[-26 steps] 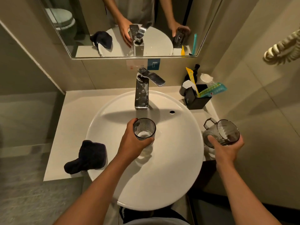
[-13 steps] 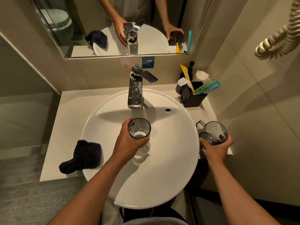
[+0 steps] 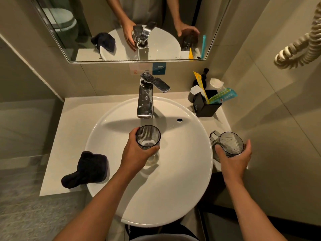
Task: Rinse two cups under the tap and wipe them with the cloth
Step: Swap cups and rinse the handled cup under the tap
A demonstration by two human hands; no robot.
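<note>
A pale counter (image 3: 73, 129) carried a round white basin (image 3: 182, 180) below a mirror (image 3: 104, 23). The left hand (image 3: 137, 153) held a ribbed glass cup (image 3: 148, 137) upright in a closed grip over the basin, just before the chrome tap (image 3: 145, 101). The right hand (image 3: 232, 162) gripped a handled glass cup (image 3: 229, 143) beside the basin's right rim. A dark cloth (image 3: 88, 169) lay on the counter at left.

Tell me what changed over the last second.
The right hand lowered the handled cup from the air toward the counter beside the sink, keeping hold. The left hand kept the ribbed cup over the sink below the tap. The cloth stayed put.
</note>
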